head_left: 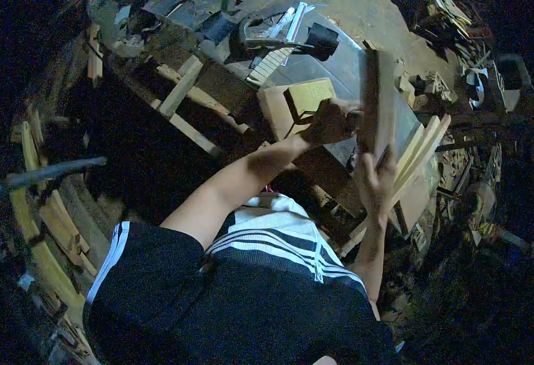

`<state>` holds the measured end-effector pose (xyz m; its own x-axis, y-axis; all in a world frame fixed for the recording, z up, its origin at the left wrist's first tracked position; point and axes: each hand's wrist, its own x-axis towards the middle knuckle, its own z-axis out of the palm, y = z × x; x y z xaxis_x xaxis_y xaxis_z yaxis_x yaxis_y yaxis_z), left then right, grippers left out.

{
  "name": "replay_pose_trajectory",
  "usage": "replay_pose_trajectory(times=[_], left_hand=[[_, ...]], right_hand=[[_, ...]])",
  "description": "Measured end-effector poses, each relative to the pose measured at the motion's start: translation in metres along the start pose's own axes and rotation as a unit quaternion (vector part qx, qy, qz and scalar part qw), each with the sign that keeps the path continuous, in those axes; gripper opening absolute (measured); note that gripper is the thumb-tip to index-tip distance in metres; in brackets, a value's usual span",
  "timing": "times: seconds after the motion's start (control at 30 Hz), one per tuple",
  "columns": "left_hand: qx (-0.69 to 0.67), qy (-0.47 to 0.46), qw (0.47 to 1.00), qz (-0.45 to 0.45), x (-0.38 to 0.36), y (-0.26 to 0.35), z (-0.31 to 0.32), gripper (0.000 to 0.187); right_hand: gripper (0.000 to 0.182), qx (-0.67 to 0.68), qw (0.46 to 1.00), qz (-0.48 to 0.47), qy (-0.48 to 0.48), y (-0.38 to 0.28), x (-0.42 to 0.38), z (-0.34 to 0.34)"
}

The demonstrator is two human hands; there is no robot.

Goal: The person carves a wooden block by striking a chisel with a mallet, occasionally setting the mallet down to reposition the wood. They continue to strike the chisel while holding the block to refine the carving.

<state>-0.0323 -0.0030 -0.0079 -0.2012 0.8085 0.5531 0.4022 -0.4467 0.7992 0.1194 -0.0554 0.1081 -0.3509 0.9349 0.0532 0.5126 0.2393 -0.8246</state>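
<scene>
My right hand (373, 182) grips the lower end of a long wooden board (376, 97), which is slightly blurred. My left hand (334, 121) is closed in a fist close to the board's left edge. Something small and dark seems to be in it, but shadow hides what it is. Behind that hand lies a yellowish box-like block (311, 97) on a cardboard box (273, 109). Several pale wooden strips (422, 152) lean to the right of my right hand.
The grey worktop (346, 73) carries a dark curved-frame tool (273, 42), a dark cylinder (323, 41) and pale slats (271, 66). A wooden frame (185, 88) stands to the left. Scrap wood (455, 170) lies on the right, and long planks (54, 255) line the left side.
</scene>
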Motion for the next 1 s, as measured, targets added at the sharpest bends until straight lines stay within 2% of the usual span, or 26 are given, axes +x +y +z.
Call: replay_pose_trajectory(times=[0.03, 0.07, 0.1, 0.13, 0.17, 0.23, 0.3, 0.33, 0.37, 0.43, 0.47, 0.5, 0.53, 0.6, 0.7, 0.77, 0.8, 0.87, 0.93, 1.0], left_hand=[[0.007, -0.006, 1.000, -0.012, 0.000, 0.001, 0.002, 0.026], [-0.053, 0.013, 0.998, -0.014, 0.002, 0.005, 0.001, 0.022], [-0.051, 0.015, 0.998, -0.016, 0.000, 0.009, -0.002, 0.022], [-0.048, -0.017, 0.996, -0.067, -0.004, 0.012, -0.004, 0.021], [-0.045, -0.048, 0.991, -0.116, -0.003, 0.015, -0.006, 0.020], [-0.032, -0.037, 0.994, -0.100, -0.007, 0.016, -0.003, 0.020], [-0.051, -0.038, 0.998, -0.028, -0.012, 0.018, -0.002, 0.022], [-0.056, -0.110, 0.992, -0.022, -0.013, 0.020, -0.009, 0.022], [-0.058, -0.111, 0.992, -0.022, -0.017, 0.019, -0.004, 0.022], [-0.002, -0.142, 0.988, 0.052, -0.033, 0.018, 0.007, 0.020], [0.000, -0.141, 0.989, 0.049, -0.039, 0.020, 0.007, 0.020], [0.016, -0.169, 0.980, 0.100, -0.046, 0.023, 0.006, 0.019], [0.031, -0.197, 0.968, 0.151, -0.050, 0.023, 0.004, 0.019], [0.039, -0.196, 0.967, 0.159, -0.051, 0.023, -0.001, 0.019], [0.048, -0.204, 0.959, 0.191, -0.050, 0.026, -0.006, 0.019], [0.050, -0.210, 0.952, 0.216, -0.045, 0.029, -0.005, 0.019], [0.031, -0.190, 0.968, 0.162, -0.040, 0.030, -0.003, 0.025], [0.000, -0.219, 0.964, 0.148, -0.031, 0.010, -0.014, 0.025], [-0.035, -0.158, 0.987, -0.005, -0.042, -0.028, -0.023, 0.042], [-0.057, -0.138, 0.985, -0.084, -0.039, -0.044, -0.042, 0.052]], right_hand=[[0.052, -0.066, 0.998, 0.003, -0.023, 0.000, 0.001, -0.002], [0.053, -0.054, 0.998, -0.016, -0.009, 0.005, 0.005, 0.000], [0.053, -0.052, 0.998, -0.017, -0.012, 0.006, 0.005, 0.000], [0.051, 0.093, 0.993, 0.062, 0.022, 0.005, 0.003, 0.002], [0.048, 0.149, 0.983, 0.099, 0.038, 0.012, 0.010, 0.004], [0.044, 0.261, 0.947, 0.166, 0.083, 0.024, 0.024, 0.008], [0.035, 0.051, 0.987, 0.152, -0.027, 0.064, 0.036, 0.010], [0.026, 0.104, 0.991, 0.080, -0.007, 0.113, 0.040, 0.028], [0.019, -0.008, 0.998, -0.048, -0.025, 0.142, 0.039, 0.040], [0.018, -0.031, 0.998, -0.008, -0.063, 0.185, 0.027, 0.057], [0.023, -0.037, 0.995, 0.018, -0.091, 0.217, 0.022, 0.068], [0.030, -0.044, 0.991, 0.044, -0.118, 0.250, 0.017, 0.078], [0.030, -0.042, 0.988, 0.059, -0.136, 0.262, 0.011, 0.084], [0.030, -0.025, 0.984, 0.066, -0.166, 0.258, 0.007, 0.089], [0.030, 0.059, 0.982, 0.009, -0.178, 0.241, 0.015, 0.089], [0.031, 0.049, 0.985, -0.009, -0.164, 0.229, 0.020, 0.088], [0.030, 0.022, 0.988, -0.010, -0.154, 0.222, 0.019, 0.086], [0.035, -0.060, 0.990, -0.019, -0.127, 0.203, 0.017, 0.084], [0.042, -0.114, 0.988, -0.021, -0.103, 0.173, 0.020, 0.081], [0.049, -0.063, 0.985, 0.118, -0.106, 0.144, 0.024, 0.077]])
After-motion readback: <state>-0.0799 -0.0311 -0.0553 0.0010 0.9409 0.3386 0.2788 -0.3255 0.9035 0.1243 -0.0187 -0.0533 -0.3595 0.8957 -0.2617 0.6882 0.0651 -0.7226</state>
